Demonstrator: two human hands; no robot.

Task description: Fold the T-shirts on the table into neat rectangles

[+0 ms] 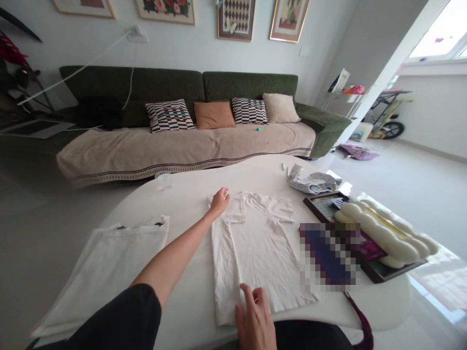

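A white T-shirt (260, 248) lies on the white table (189, 291), with its left side folded inward and the sleeve laid over its upper part. My left hand (220, 201) is at the shirt's upper left corner, by the folded sleeve, its fingers loosely bent and nothing visible between them. At the lower hem, near the folded strip, is my right hand (258, 316), with its thumb and bent fingers apart. Part of the hem is hidden behind it. Left of my left forearm is a flat white cloth item (116, 262) with dark marks along its top edge.
On the right, a dark-rimmed tray (379, 278) bears a puffy cream-coloured object (379, 228). A blurred-out dark item (328, 255) lies beside the shirt. Farther back are a crumpled white package (314, 182) and a clear cup (164, 181). A green sofa (251, 85) stands beyond the table.
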